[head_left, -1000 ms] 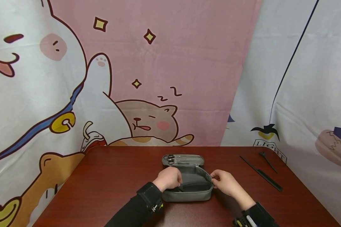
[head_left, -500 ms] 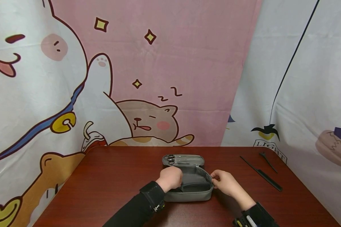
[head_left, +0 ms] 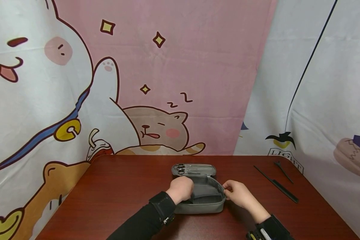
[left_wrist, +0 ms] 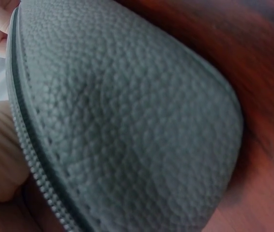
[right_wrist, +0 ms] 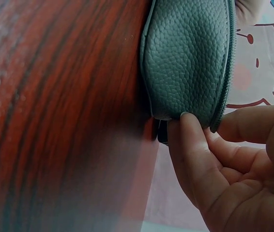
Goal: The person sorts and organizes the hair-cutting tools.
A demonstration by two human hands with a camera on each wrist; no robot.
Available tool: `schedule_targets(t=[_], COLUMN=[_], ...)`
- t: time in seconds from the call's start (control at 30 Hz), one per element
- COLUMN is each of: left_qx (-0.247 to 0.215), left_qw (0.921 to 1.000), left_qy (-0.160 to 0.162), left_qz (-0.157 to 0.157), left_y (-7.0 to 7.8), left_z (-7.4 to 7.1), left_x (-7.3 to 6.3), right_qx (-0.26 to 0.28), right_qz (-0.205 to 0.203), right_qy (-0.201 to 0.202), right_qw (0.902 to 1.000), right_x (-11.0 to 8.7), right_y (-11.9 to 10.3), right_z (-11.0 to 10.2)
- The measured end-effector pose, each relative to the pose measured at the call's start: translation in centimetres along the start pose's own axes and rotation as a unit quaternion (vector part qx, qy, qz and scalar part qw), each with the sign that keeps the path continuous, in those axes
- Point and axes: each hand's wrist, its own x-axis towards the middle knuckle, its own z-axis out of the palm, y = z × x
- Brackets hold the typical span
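Note:
A grey zip case (head_left: 199,209) with a pebbled surface stands unzipped on the table, its lid folded back. Scissors (head_left: 181,169) and other slim tools sit in the lid's holder. My left hand (head_left: 181,189) reaches over the case's left side; its fingers are hidden inside, and I cannot tell what they hold. A dark inner flap (head_left: 206,199) lies along the front of the interior. At the right rim, my right hand (head_left: 238,193) pinches the case between thumb and fingers. The right wrist view shows that thumb by the zipper (right_wrist: 226,79) and fingertips (right_wrist: 188,121) against the outer wall.
On the right of the reddish-brown table (head_left: 117,190) lie a long thin black tool (head_left: 283,190) with a thicker handle and a shorter dark stick (head_left: 283,171). Printed curtains (head_left: 213,83) hang right behind the table's far edge.
My left hand has shifted slightly right, over the case. The dark inner flap has dropped from a raised position and lies lower. My right hand has stayed at the rim.

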Motion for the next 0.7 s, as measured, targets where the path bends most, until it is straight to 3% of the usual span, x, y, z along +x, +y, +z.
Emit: schedule_targets(t=[0.3,0.7], left_qx=[0.005,-0.034], left_qw=[0.9999,0.999], left_qy=[-0.016,0.026], left_qz=[-0.004,0.011], left_y=[0.0,-0.19], left_z=[-0.19,-0.65], left_x=[-0.05,-0.96], right_qx=[0.008,0.017], right_qz=[-0.008,0.008], right_qy=[0.001,0.0], right_qw=[0.9999,0.9998], right_x=[0.08,0.14], right_y=[-0.02,0.09], right_z=[0.13,0.08])
